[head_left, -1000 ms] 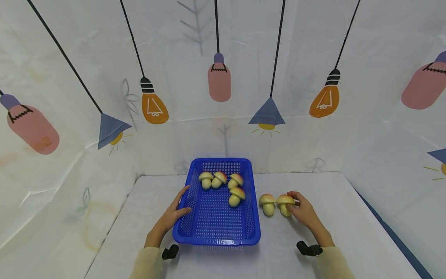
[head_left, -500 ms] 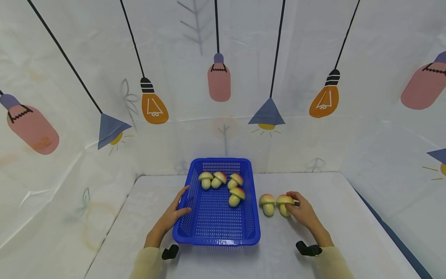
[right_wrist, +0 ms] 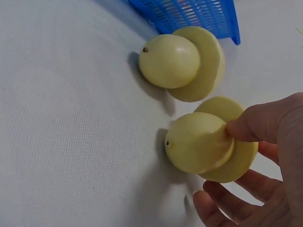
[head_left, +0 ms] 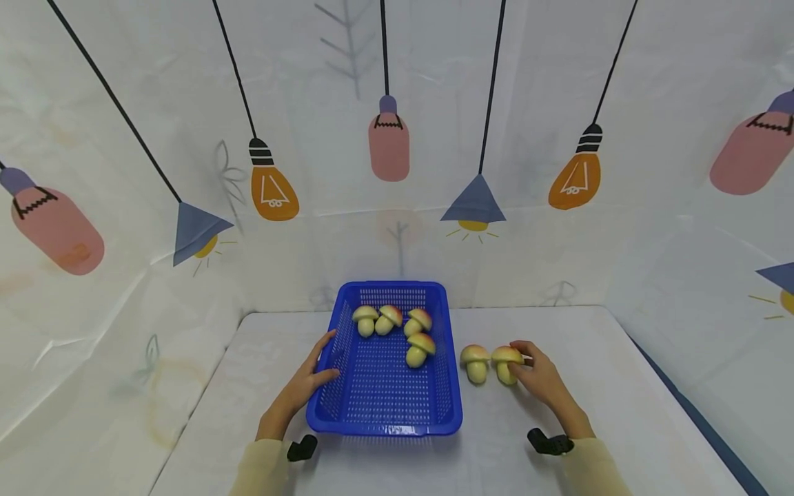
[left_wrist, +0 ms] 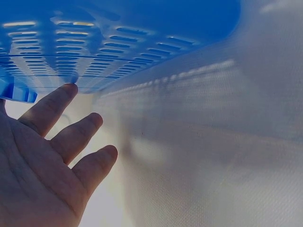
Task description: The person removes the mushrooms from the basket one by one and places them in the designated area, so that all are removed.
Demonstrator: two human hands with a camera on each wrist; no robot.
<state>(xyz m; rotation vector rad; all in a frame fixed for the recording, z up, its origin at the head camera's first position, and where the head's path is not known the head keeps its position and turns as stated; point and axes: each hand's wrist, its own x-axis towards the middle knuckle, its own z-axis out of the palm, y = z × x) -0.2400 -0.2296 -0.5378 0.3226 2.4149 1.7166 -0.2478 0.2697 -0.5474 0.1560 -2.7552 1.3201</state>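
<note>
My left hand (head_left: 303, 384) rests on the left rim of a blue plastic basket (head_left: 384, 428), its thumb lying over the edge. In the left wrist view, spread, fairly straight fingers (left_wrist: 75, 137) stand beside the basket's slotted wall. Thumb and fingers of my right hand (head_left: 538, 375) pinch a toy mushroom (head_left: 507, 355) with a yellow-red cap and pale stem, on the table right of the basket. A second mushroom (right_wrist: 168, 61) lies beside it, nearer the basket. Several similar mushrooms (head_left: 420, 350) lie inside, toward the basket's far end.
A white table (head_left: 645, 413) bears the basket and the loose mushrooms. Behind it hangs a pale cloth (head_left: 347, 248) printed with lamps and bulbs. Each wrist wears a black device (head_left: 550, 442).
The view has shifted very slightly. Both hands, the basket and the mushrooms keep their places.
</note>
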